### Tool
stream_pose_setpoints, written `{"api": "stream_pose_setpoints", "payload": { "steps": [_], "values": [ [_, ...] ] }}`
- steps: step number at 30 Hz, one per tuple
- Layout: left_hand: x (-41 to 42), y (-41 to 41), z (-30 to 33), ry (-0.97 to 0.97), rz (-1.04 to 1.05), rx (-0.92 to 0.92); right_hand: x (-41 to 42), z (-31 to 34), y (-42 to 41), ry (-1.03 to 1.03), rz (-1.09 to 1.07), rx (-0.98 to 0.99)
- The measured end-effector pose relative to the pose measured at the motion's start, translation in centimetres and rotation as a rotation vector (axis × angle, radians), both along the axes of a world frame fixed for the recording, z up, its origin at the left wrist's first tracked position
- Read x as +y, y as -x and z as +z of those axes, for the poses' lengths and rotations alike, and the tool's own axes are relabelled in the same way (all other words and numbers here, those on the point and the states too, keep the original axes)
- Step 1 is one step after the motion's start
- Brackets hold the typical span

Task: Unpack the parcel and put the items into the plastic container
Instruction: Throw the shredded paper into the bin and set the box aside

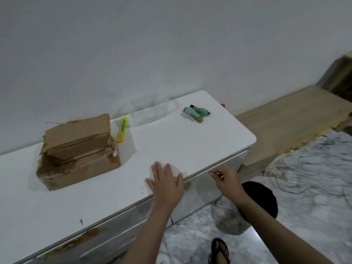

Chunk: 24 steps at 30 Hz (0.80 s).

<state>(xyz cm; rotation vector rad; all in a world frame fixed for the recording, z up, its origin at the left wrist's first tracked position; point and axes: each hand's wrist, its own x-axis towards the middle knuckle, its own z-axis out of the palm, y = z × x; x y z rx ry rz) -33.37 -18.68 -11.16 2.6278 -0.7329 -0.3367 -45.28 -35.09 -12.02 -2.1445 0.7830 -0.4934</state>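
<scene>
A torn brown cardboard parcel (76, 149) stands on the left of the white cabinet top (190, 145), its flaps loosely folded over. Behind it lies a yellow-green box cutter (122, 129). A clear plastic container (150, 109) sits at the back against the wall. Two small green bottles on a brown card (197, 112) lie at the back right. My left hand (165, 181) rests flat with fingers spread at the front edge, on a faint see-through plastic piece (202, 189) that overhangs the edge. My right hand (226, 178), just off the edge, pinches that piece.
A small red thing (222, 105) peeks over the cabinet's far right edge. A low wooden platform (285, 119) runs along the wall to the right. A cable (285, 185) trails over the marble floor. My sandalled foot (219, 250) and a dark round shape (261, 197) are below the cabinet front.
</scene>
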Motion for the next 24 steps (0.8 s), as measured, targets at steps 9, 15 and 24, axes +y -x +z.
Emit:
{"api": "stream_pose_setpoints", "payload": {
  "steps": [9,15,24],
  "values": [
    [-15.9,0.6,1.4,0.065,-0.185,-0.021,-13.8,-2.1,11.2,-0.121,-0.55,0.151],
    [-20.6,1.5,-0.8,-0.014,-0.178,-0.168,-21.0,-5.7,13.8,-0.175,-0.661,0.255],
    [-20.7,1.2,-1.7,0.076,-0.093,-0.253,-25.7,-8.8,13.9,-0.238,-0.679,0.392]
  ]
}}
